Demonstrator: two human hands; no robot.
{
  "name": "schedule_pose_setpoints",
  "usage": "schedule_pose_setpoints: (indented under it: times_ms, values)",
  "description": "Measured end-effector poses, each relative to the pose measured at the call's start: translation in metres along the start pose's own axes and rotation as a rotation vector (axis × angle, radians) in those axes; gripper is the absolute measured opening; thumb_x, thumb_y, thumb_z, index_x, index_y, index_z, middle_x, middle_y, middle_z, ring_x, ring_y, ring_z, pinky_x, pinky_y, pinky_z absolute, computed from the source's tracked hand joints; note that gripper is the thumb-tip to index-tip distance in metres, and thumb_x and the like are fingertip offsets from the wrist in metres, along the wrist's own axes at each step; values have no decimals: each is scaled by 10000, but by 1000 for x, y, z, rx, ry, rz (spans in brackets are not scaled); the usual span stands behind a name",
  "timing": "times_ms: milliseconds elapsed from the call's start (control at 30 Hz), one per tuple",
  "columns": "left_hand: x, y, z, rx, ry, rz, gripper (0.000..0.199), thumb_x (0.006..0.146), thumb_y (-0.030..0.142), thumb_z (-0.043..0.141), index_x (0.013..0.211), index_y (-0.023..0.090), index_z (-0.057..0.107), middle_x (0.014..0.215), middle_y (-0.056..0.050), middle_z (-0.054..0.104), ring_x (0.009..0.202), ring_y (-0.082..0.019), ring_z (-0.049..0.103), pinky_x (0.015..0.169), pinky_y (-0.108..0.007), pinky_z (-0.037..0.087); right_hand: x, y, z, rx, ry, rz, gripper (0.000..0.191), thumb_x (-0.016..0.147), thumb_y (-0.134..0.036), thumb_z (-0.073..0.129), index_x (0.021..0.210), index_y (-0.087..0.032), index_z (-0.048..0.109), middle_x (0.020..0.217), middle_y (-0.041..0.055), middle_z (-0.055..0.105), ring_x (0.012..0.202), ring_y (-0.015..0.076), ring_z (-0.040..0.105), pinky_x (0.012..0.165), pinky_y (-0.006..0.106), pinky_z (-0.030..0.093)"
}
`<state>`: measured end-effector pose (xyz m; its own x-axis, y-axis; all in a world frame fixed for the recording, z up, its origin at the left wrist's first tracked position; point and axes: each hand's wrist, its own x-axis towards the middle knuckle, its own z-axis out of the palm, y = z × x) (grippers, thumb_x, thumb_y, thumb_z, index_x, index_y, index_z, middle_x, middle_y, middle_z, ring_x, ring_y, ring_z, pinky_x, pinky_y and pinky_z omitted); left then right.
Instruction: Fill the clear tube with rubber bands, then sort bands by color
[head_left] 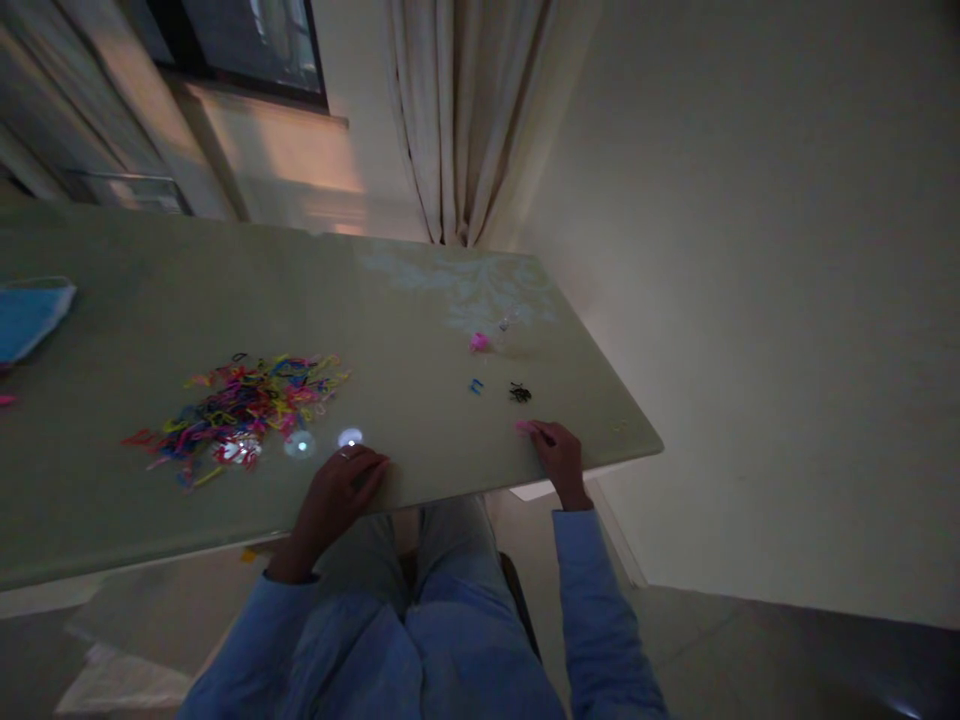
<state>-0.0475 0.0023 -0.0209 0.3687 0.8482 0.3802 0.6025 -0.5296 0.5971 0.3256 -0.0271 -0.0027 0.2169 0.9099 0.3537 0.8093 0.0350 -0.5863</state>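
Note:
My left hand (341,494) rests near the table's front edge, fingers drawn together against the thumb. A speck of red shows at its fingertips, too small to name. To its left spreads a loose heap of multicoloured rubber bands (259,400). Farther right, my right hand (558,455) has its fingers closed at a few small pink rubber bands (526,427) on the tabletop. Beyond that hand lie a little cluster of black bands (519,393) and a few blue ones (476,386). A bright pink bunch (479,343) sits behind them.
Next to the pink bunch is a small clear object (504,325), its kind unclear. A few pale yellowish bands (620,427) lie near the right corner of the table (420,300). At far left is a blue face mask (34,315). A wall (750,300) borders the right side.

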Motion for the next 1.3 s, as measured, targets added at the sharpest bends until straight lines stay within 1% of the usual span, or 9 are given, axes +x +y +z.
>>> schedule_pose_setpoints:
  times_ms: [233, 433, 600, 700, 867, 1000, 1067, 1167, 1300]
  values:
    - [0, 2, 0, -33, 26, -5, 270, 940, 377, 522, 880, 190, 708, 850, -62, 694, 811, -191, 633, 768, -311, 507, -3, -2, -2, 54, 88, -6, 328, 899, -382, 516, 925, -175, 768, 873, 106, 763, 759, 208, 686, 720, 322, 539]
    - [1, 5, 0, -76, 33, -19, 244, 932, 331, 537, 860, 183, 716, 852, -71, 697, 818, -191, 635, 766, -308, 498, -9, -39, 7, 171, 66, -49, 287, 922, -379, 548, 961, -177, 749, 914, 103, 756, 796, 199, 693, 722, 303, 545]
    - [6, 12, -8, -259, 56, -102, 230, 919, 323, 565, 821, 176, 714, 799, -58, 695, 779, -167, 635, 750, -286, 489, -17, -82, 39, 271, -139, -229, 264, 943, -339, 546, 1001, -173, 743, 774, 62, 721, 669, 166, 654, 645, 269, 530]
    - [6, 8, -21, -290, 127, -154, 220, 904, 327, 583, 820, 169, 710, 764, -46, 675, 713, -144, 608, 692, -261, 476, -19, -94, 59, 306, -303, -326, 263, 949, -345, 540, 1023, -194, 742, 833, 69, 745, 729, 178, 688, 673, 275, 544]
    - [-6, -22, -58, 8, 260, -372, 186, 854, 311, 615, 925, 173, 717, 807, -38, 669, 623, -128, 553, 632, -258, 452, -14, -91, 75, 267, -369, -337, 288, 945, -392, 531, 969, -208, 752, 896, 80, 766, 818, 211, 724, 742, 312, 565]
    - [-11, -40, -83, 266, 179, -549, 204, 831, 296, 645, 983, 187, 728, 927, -70, 708, 831, -197, 638, 750, -296, 487, -10, -86, 75, 273, -370, -332, 312, 937, -417, 534, 959, -193, 750, 914, 91, 767, 823, 219, 727, 756, 323, 571]
    - [-8, -40, -88, 353, 79, -589, 197, 851, 306, 636, 981, 196, 736, 997, -83, 713, 942, -224, 644, 801, -308, 487, -9, -85, 74, 290, -361, -330, 314, 931, -424, 542, 945, -190, 751, 907, 94, 767, 811, 219, 728, 756, 323, 576]
    - [0, -33, -87, 440, -28, -615, 210, 897, 330, 593, 967, 198, 740, 1070, -95, 702, 976, -233, 641, 801, -316, 481, -10, -85, 73, 307, -343, -335, 313, 926, -431, 550, 927, -192, 752, 893, 94, 769, 796, 216, 730, 751, 319, 580]
    - [9, -25, -82, 487, -38, -637, 254, 943, 331, 524, 930, 203, 742, 1049, -94, 697, 957, -222, 641, 764, -303, 465, -11, -84, 74, 302, -320, -345, 315, 928, -433, 546, 926, -194, 751, 875, 92, 765, 778, 215, 727, 736, 321, 582]
